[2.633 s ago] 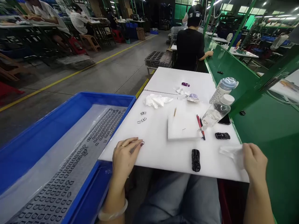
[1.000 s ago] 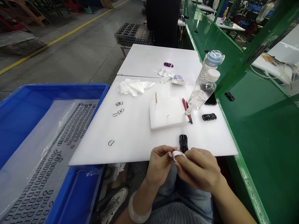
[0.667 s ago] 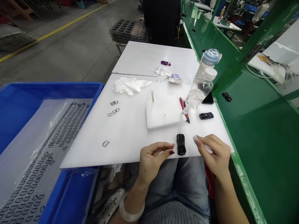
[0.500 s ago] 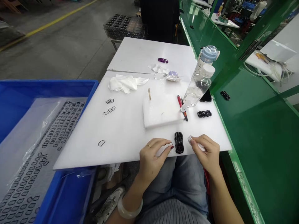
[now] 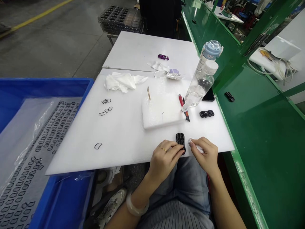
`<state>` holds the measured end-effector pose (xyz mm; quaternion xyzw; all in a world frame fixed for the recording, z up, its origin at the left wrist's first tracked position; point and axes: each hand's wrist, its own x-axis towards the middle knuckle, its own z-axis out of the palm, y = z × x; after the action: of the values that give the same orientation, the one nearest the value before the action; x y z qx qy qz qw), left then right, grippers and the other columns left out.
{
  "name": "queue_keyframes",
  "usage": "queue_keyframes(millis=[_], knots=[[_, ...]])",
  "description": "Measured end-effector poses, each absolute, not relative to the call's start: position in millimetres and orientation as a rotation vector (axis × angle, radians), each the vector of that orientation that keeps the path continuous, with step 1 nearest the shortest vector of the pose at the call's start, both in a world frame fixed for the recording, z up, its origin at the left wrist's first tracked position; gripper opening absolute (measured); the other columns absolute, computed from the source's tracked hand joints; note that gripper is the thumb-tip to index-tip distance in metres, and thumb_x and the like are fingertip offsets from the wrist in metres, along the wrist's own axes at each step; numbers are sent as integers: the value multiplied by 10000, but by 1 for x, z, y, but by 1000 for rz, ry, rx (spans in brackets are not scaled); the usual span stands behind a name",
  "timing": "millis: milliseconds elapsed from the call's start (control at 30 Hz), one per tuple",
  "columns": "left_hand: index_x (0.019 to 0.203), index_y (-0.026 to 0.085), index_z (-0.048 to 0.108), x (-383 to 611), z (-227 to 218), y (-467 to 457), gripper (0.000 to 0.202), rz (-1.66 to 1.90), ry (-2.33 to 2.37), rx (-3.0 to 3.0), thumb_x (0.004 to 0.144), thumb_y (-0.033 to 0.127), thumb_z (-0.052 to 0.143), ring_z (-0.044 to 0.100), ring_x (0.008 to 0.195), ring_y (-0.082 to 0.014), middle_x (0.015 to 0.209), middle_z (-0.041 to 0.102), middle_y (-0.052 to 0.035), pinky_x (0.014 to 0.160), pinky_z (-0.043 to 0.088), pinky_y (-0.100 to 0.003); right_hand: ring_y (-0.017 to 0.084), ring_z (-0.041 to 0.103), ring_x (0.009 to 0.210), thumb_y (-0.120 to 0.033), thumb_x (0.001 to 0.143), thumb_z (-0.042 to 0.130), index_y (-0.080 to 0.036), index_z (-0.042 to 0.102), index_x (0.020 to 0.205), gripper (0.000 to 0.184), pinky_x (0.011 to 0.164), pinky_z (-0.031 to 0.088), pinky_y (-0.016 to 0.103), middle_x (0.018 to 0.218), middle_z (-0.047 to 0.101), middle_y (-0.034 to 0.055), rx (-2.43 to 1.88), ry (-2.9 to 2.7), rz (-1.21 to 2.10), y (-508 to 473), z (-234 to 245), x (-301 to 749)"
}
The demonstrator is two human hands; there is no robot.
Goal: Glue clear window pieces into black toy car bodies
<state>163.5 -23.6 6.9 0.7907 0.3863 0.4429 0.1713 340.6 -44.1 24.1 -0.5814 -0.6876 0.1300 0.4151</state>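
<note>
My left hand [image 5: 166, 158] reaches onto the near edge of the white board [image 5: 124, 133], its fingertips closed on the rear of a small black toy car [image 5: 180, 140]. My right hand [image 5: 205, 155] sits just right of the car, fingers pinched round a small white wipe [image 5: 193, 143]. A second black toy car [image 5: 206, 113] lies further right on the board. One loose black D-shaped ring [image 5: 98, 146] lies to the left, apart from both hands.
A white foam pad [image 5: 162, 114], red pen [image 5: 181, 101], clear bottle [image 5: 199, 86], blue-capped bottle [image 5: 211, 51], crumpled cloth [image 5: 122, 81] and small black rings [image 5: 106, 106] lie on the board. A blue bin [image 5: 40, 140] of black rings stands left. A green bench [image 5: 257, 127] runs right.
My left hand left the black ring on the board and came to the middle. Both hands met at the wipe, then parted. My left fingers now close on the black car.
</note>
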Motion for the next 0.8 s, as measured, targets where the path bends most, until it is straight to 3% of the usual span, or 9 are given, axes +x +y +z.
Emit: queue_keyframes(millis=[400,800], knots=[[1010,190,692,161,6,-23,159,1247,1112,2215,856,220,669,625,773,-161,845,667,-40,712,540,-286,112,571,615,-171,904,593,-156,707,916,115,547,444,236,725,617,18,-1440,-1761,350,-45,20,341],[1036,220,679,146,14,-18,242,1009,1199,2028,797,221,721,647,906,-215,953,677,-39,812,545,-352,138,602,666,-300,876,632,-187,675,869,121,577,443,245,775,643,21,-1606,-1823,480,-41,28,335]])
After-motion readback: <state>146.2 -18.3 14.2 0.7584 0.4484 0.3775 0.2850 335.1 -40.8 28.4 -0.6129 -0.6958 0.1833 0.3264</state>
